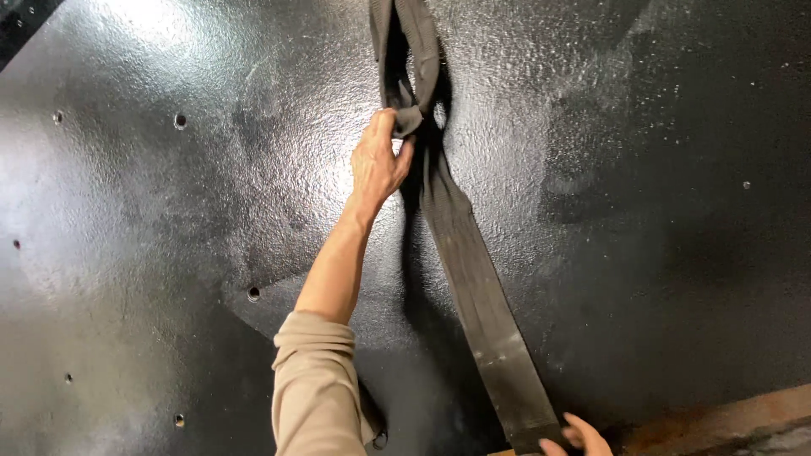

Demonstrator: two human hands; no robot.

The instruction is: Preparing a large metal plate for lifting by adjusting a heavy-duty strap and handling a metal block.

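Left hand pinches the knot of the dark webbing strap against the black metal plate, right hand grips the strap's tail below the knot; tightening seemingly underway, next needing steady tail tension.

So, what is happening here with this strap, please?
A person is working on a wide dark strap that lies against a big black panel with small holes in it. The left hand, with a beige sleeve pushed up the arm, pinches the strap at its knot, where a loop begins. The right hand, at the lower edge of the picture, holds the lower end of the strap. The strap runs straight between the two hands.
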